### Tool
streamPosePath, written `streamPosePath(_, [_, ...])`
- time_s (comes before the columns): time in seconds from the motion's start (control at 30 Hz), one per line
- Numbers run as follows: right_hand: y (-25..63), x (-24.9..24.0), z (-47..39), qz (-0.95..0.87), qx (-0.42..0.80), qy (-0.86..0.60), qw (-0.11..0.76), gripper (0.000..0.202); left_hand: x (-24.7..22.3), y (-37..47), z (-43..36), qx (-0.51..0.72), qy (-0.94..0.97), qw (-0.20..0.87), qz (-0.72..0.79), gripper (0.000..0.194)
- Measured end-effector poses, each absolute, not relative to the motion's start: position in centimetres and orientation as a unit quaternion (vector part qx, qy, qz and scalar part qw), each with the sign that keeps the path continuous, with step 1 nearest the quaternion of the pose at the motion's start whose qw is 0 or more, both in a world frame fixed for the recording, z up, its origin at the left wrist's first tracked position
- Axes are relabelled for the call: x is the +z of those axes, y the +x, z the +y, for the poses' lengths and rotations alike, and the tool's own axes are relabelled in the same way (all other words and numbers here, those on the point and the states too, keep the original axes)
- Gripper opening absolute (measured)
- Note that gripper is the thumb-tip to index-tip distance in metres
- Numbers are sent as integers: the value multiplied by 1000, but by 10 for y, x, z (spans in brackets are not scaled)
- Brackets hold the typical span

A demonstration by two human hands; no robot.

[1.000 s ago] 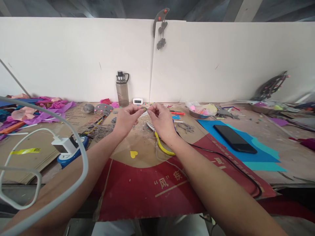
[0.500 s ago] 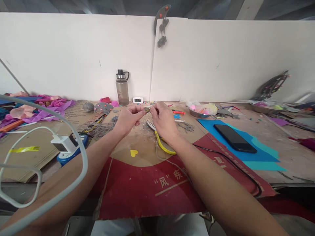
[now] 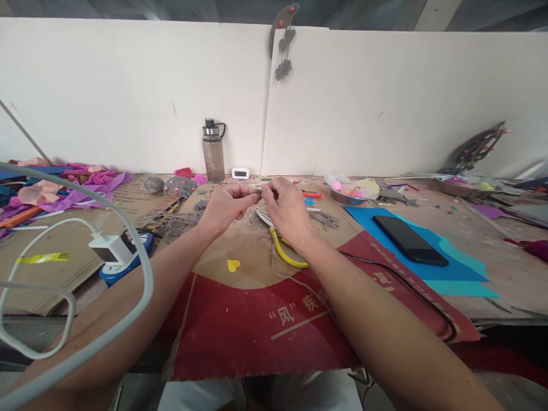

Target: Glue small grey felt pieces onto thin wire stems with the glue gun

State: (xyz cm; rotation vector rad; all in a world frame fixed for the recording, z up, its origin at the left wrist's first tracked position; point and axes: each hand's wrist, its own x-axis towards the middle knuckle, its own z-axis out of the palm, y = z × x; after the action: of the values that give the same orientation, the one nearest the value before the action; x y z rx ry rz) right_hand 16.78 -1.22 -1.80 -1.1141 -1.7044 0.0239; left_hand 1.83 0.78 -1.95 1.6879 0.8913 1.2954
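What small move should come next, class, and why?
Probably a gentle fingertip adjustment of the small dark piece, its material unclear: the left hand and right hand meet at it, while the metal scissors with curved yellow handles lie unheld.

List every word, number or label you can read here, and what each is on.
"“风” 疾": red cardboard; the next character is partly covered.
Its other print, to the right: cut off or blurred.
Digits on the white display: too small.
Marks on the bottle and brown cardboard: unreadable.
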Motion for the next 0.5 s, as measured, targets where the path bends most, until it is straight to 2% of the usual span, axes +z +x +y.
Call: streamPosePath(0.5, [163, -21, -14, -740, 16, -444, 506, 25, -17, 21, 7, 537, 646, 379, 389, 10])
